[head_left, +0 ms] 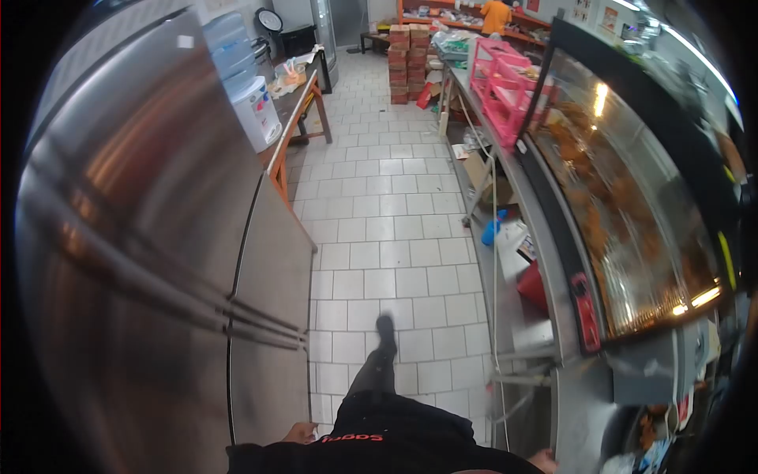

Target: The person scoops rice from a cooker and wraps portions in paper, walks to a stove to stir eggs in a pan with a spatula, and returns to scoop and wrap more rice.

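Low in the view, my left hand [300,432] hangs beside my dark shirt [395,442], close to the steel refrigerator [268,316]. It is small and blurred, and its finger positions are unclear. My right hand [543,460] shows only in part at the bottom edge, near the end of the steel counter [580,419]. What either hand holds, if anything, cannot be made out. One leg [375,367] is stretched forward over the tiled floor [410,253].
A glass food warmer [624,213] with browned food stands on the right counter, behind it pink crates [501,87]. On the left is a water dispenser [254,114]. Stacked red boxes [399,67] and a person in orange [496,17] are at the far end.
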{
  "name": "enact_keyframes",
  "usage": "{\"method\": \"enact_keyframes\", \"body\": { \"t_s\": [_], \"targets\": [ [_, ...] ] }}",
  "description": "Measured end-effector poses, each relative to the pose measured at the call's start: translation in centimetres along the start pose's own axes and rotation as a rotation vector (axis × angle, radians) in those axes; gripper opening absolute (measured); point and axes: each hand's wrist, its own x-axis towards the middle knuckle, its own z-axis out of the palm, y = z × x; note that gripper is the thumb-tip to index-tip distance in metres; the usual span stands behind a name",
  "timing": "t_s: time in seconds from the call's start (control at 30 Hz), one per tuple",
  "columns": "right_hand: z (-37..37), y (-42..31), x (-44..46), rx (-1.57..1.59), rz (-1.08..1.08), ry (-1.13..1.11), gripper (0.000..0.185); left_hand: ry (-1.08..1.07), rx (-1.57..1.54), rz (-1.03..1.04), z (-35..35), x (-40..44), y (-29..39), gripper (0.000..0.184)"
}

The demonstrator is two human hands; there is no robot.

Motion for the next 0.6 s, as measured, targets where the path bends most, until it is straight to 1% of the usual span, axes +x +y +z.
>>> {"method": "enact_keyframes", "body": {
  "t_s": [0.07, 0.13, 0.17, 0.2, 0.23, 0.27, 0.3, 0.33, 0.37, 0.4, 0.43, 0.47, 0.5, 0.53, 0.57, 0.6],
  "targets": [
    [3.1, 6.4, -4.3, -0.095, -0.061, 0.016, 0.035, -0.017, 0.196, 0.342, -4.9, 6.0, 1.5, 0.035],
    [6.0, 15.6, -9.2, -0.285, -0.024, -0.017, 0.032, -0.151, 0.272, 0.138, -11.1, 16.1, 4.6, 0.035],
    [7.4, 21.0, -12.0, -0.445, 0.035, -0.057, 0.031, -0.215, 0.304, 0.037, -14.1, 21.1, 6.9, 0.035],
    [8.7, 26.7, -15.1, -0.674, 0.125, -0.117, 0.030, -0.235, 0.334, -0.051, -16.9, 27.1, 9.5, 0.041],
    [9.9, 32.5, -18.7, -0.945, 0.223, -0.202, 0.028, -0.215, 0.375, -0.149, -19.6, 34.9, 12.6, 0.048],
    [11.0, 38.1, -22.5, -1.216, 0.327, -0.312, 0.027, -0.178, 0.418, -0.230, -22.3, 43.3, 16.5, 0.056],
    [12.2, 43.0, -26.1, -1.446, 0.433, -0.439, 0.026, -0.104, 0.471, -0.253, -24.8, 52.2, 21.5, 0.064],
    [13.4, 47.0, -29.3, -1.641, 0.529, -0.587, 0.025, 0.152, 0.404, -0.413, -26.8, 61.1, 26.6, 0.063],
    [14.5, 50.9, -32.3, -1.784, 0.614, -0.736, 0.024, 0.049, 0.288, -0.236, -31.7, 65.3, 37.8, 0.052],
    [16.5, 54.6, -35.4, -1.861, 0.663, -0.834, 0.023, 0.009, 0.938, 0.280, -34.2, 74.5, 40.0, 0.041],
    [18.9, 58.3, -38.0, -1.884, 0.675, -0.886, 0.022, 0.132, 0.881, 0.478, -37.3, 78.9, 47.8, 0.033],
    [21.5, 62.6, -40.2, -1.870, 0.671, -0.895, 0.021, 0.201, 0.153, 0.227, -39.9, 81.3, 57.6, 0.037],
    [24.0, 67.5, -42.6, -1.827, 0.631, -0.869, 0.020, 0.223, -0.112, 0.144, -42.4, 86.1, 63.5, 0.048],
    [27.7, 72.7, -45.7, -1.788, 0.560, -0.842, 0.021, 0.154, -0.245, 0.209, -45.6, 86.4, 72.1, 0.055],
    [31.4, 77.9, -48.8, -1.749, 0.489, -0.818, 0.022, 0.170, -0.170, 0.327, -48.0, 90.4, 76.5, 0.053],
    [35.1, 83.7, -50.9, -1.694, 0.478, -0.885, 0.022, 0.185, -0.095, 0.438, -50.2, 94.2, 79.3, 0.052]
  ]
}}
